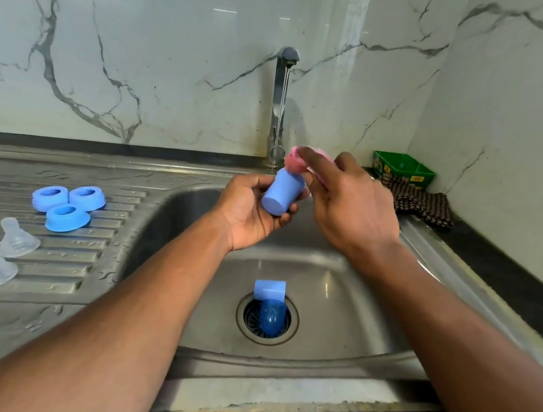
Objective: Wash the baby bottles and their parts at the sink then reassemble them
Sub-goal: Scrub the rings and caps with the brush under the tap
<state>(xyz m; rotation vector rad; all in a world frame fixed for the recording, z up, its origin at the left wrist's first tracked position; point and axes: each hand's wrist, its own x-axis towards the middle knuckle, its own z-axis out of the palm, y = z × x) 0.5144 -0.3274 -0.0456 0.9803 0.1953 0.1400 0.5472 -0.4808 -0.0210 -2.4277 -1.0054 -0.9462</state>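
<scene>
Over sink point(340, 277), blue cap point(282, 191) within left hand point(250, 211) fingers.

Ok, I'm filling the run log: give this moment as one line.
step: scrubbing | left hand: holds blue bottle | right hand: pink sponge at bottle mouth | tap: running | sink: another blue bottle

Sink point(339, 284), centre frame: brushed stainless metal, dull sheen, wet; ribbed metal drainboard point(50, 246) at left beaded with water; tap point(278, 103) polished metal. Blue caps point(282, 191) and rings point(68, 205): matt opaque plastic; teats point(13, 241), lower left: translucent, soft-looking, silicone-like. Wall point(145, 51): glossy veined marble-look tile; cloth point(418, 204), right: woven checked fabric; green box point(403, 168) glossy.
</scene>
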